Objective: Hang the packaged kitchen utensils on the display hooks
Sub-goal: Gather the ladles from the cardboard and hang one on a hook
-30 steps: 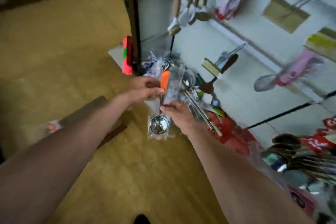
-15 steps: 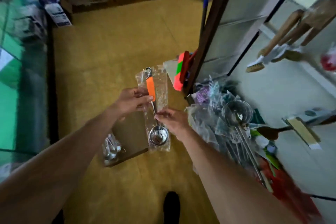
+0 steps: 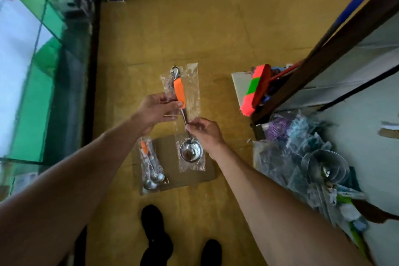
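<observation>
At centre frame, above the floor, held between both hands: a packaged scoop [image 3: 179, 90]. Pinched at the orange grip's lower end by the left hand [image 3: 157, 110], and at the steel shank by the fingertips of the right hand [image 3: 207, 134]. Liable to slide inside the loose, slick sleeve, or to tear it at the hanging end if tugged. With no display hooks in view, easy to miss on a blind reach. Clear crinkled wrap, orange handle, metal ring at twelve o'clock, shiny bowl at six. Below, at seven o'clock, a bundle of packaged spoons [image 3: 151, 168] on cardboard [image 3: 168, 153]. At four o'clock, a heap of wrapped utensils [image 3: 302, 168].
</observation>
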A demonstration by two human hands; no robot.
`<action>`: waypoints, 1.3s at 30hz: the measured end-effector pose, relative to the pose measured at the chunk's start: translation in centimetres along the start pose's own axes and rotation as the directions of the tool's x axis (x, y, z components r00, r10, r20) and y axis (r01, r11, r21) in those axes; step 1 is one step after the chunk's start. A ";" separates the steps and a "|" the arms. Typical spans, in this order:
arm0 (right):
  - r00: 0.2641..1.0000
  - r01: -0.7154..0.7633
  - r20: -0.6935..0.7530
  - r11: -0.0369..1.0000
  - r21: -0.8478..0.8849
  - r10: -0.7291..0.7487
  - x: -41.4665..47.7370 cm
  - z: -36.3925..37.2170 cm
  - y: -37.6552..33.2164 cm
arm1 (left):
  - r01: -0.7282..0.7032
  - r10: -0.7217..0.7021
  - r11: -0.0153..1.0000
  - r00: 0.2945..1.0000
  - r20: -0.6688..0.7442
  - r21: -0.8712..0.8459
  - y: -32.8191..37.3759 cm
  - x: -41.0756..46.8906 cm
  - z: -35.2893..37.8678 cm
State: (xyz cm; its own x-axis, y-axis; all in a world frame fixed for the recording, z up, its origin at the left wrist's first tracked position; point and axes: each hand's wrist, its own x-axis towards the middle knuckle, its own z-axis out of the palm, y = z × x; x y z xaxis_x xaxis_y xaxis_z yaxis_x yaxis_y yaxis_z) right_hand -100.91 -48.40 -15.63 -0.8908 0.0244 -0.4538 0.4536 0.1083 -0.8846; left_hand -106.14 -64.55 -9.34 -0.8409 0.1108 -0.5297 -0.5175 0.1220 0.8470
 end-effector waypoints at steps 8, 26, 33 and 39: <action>0.996 -0.085 0.017 0.994 -0.071 0.086 8.1 9.6 -1.1 | 0.051 -0.055 0.996 0.997 -0.048 -0.068 -2.2 6.9 -10.5; 0.923 -0.336 0.077 0.887 -0.317 0.377 21.4 22.2 30.6 | 0.406 -0.556 0.799 0.779 -0.289 -0.444 -36.9 21.7 -15.5; 0.923 -0.290 0.085 0.825 -0.485 0.375 22.3 24.7 38.3 | 0.454 -0.660 0.720 0.681 -0.317 -0.525 -46.3 23.1 -15.7; 0.938 -0.206 0.070 0.708 -0.676 0.340 21.7 24.7 38.5 | 0.535 -0.657 0.754 0.616 -0.435 -0.381 -46.6 22.4 -15.6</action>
State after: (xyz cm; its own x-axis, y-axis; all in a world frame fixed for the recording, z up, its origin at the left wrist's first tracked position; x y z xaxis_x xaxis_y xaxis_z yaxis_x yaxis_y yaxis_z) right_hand -102.08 -68.26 -62.20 -0.6793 -0.0102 -0.7338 0.4856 0.7435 -0.4598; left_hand -103.38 -83.13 -59.99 -0.2464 -0.4409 -0.8631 -0.9007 -0.2247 0.3719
